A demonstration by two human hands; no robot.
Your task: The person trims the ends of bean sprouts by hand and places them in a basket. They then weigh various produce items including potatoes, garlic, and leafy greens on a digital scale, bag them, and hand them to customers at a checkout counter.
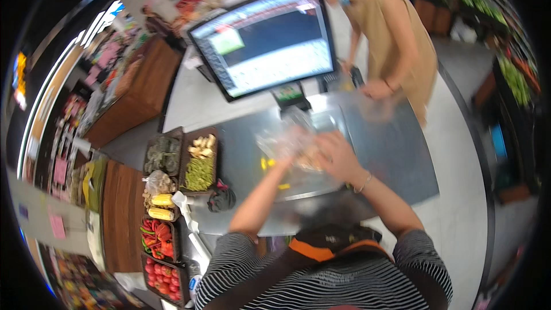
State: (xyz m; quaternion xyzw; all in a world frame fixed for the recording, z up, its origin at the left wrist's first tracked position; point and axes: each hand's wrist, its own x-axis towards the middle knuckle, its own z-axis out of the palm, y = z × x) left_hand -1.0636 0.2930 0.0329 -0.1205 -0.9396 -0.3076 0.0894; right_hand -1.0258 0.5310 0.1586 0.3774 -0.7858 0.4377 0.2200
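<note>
A clear plastic bag [272,141] is in front of me over the steel counter, blurred by motion. My left hand [296,140] grips it and is partly hidden behind the shiny film. On the bag's right side, the fingers of my right hand [338,155] curl around the part with pale brownish contents [311,160]. What these contents are cannot be made out. Just beyond the bag stands a small dark device [292,97] with a green display, below a large checkout monitor [267,41].
The steel counter [387,155] spans the middle. Left are baskets of cut vegetables [200,172], corn [162,213], peppers [157,239] and tomatoes [163,277]. A black bundled bag [221,199] lies near them. Across the counter, a masked person [396,38] leans in, one hand at its edge.
</note>
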